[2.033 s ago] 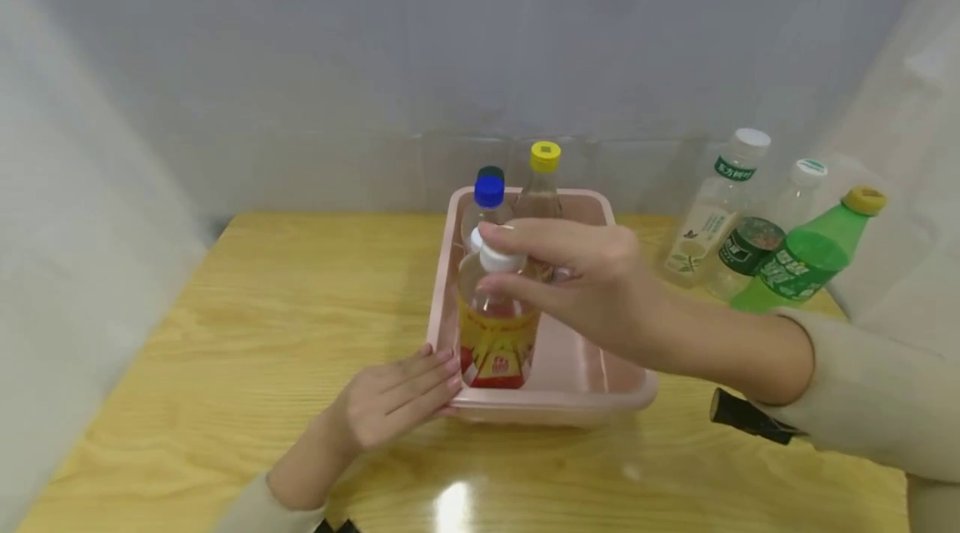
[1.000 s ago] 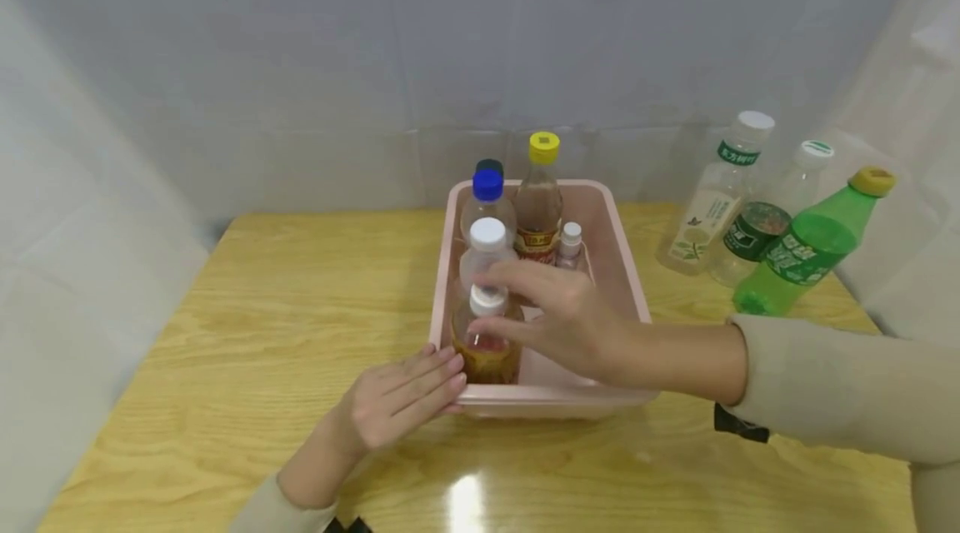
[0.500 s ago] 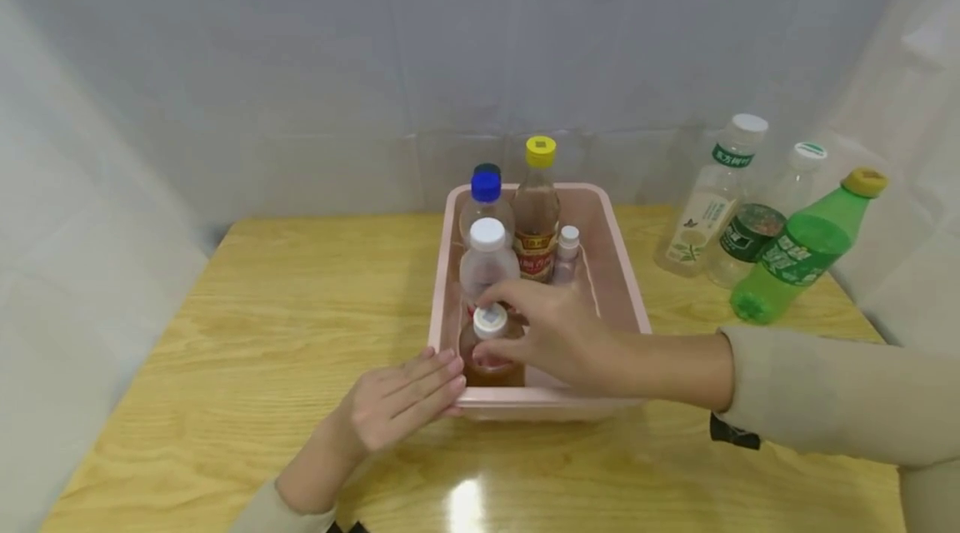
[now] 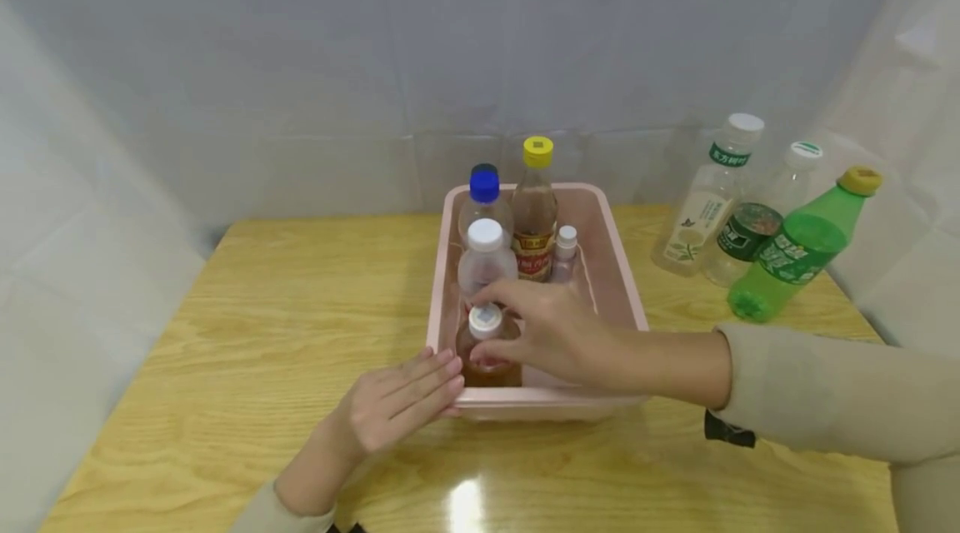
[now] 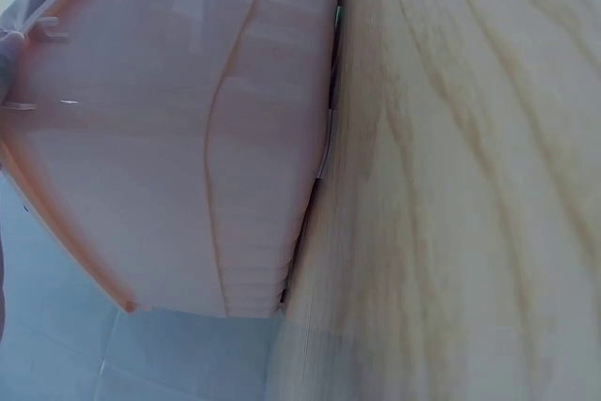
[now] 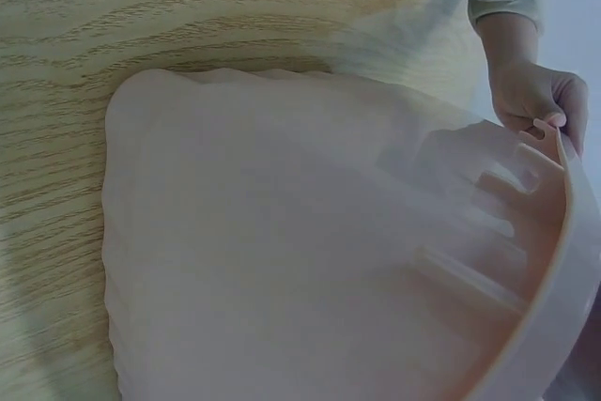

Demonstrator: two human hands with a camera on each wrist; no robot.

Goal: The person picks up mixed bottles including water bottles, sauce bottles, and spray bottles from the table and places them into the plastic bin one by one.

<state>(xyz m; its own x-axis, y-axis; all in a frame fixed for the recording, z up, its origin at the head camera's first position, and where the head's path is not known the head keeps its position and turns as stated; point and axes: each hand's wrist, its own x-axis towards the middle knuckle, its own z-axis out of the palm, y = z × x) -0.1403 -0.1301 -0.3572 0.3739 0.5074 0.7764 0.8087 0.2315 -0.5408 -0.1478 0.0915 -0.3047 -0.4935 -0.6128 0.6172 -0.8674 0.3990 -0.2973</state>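
My right hand reaches over the near left corner of a pink plastic bin, its thumb and finger either side of the neck of a white-capped bottle standing inside. That bottle is see-through with a brownish lower part. My left hand grips the bin's near left corner, fingers laid across the rim; in the right wrist view this left hand shows its thumb under the rim. Behind the gripped bottle stand a clear white-capped bottle, a blue-capped bottle, a yellow-capped bottle and a small white-capped bottle.
To the right of the bin, a clear bottle with a pale label, a clear bottle with a dark green label and a green bottle with a yellow cap stand on the wooden table. A pale curtain hangs behind.
My right hand has lowered the white-capped bottle into the bin's near left corner, uncovering the bottles behind. Over the last half second both hands stay nearly still. The left hand keeps its place.
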